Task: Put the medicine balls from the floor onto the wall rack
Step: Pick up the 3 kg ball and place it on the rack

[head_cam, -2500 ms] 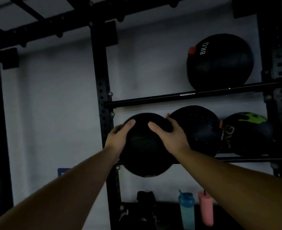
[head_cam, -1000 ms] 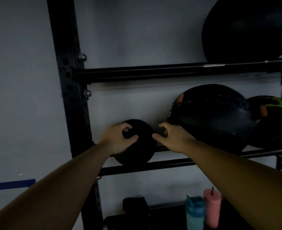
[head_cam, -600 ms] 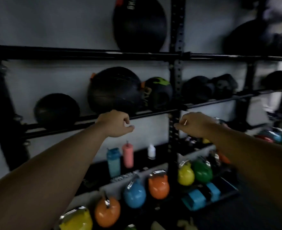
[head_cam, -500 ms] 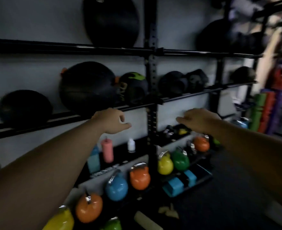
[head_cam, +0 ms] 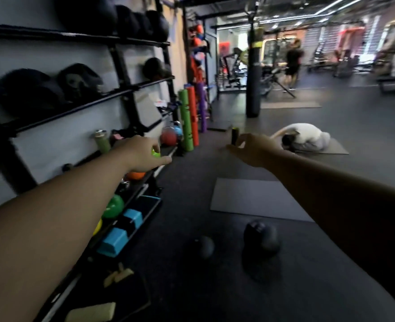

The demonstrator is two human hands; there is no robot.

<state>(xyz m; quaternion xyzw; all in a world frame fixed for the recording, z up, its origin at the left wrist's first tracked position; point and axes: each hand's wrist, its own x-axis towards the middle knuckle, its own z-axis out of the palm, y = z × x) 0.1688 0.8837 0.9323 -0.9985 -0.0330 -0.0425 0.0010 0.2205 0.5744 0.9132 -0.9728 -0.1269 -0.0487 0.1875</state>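
Note:
Two black medicine balls lie on the dark floor in front of me: a smaller one [head_cam: 202,247] and a larger one [head_cam: 261,235] to its right. The black wall rack [head_cam: 80,108] runs along the left, with several dark balls [head_cam: 29,89] resting on its bars. My left hand [head_cam: 145,155] and my right hand [head_cam: 254,149] are stretched out in the air above the floor, both empty with loose, parted fingers. Neither hand touches a ball.
Coloured kettlebells [head_cam: 112,206] and blue blocks [head_cam: 114,241] line the low shelf at the left. A grey mat [head_cam: 256,198] lies beyond the balls. A person [head_cam: 305,138] is curled on a mat farther off. Foam rollers [head_cam: 188,117] and a punching bag [head_cam: 253,73] stand behind.
Both hands set a small black ball on the rack and let go. The view then swung right, from the rack to the floor where two balls lie.

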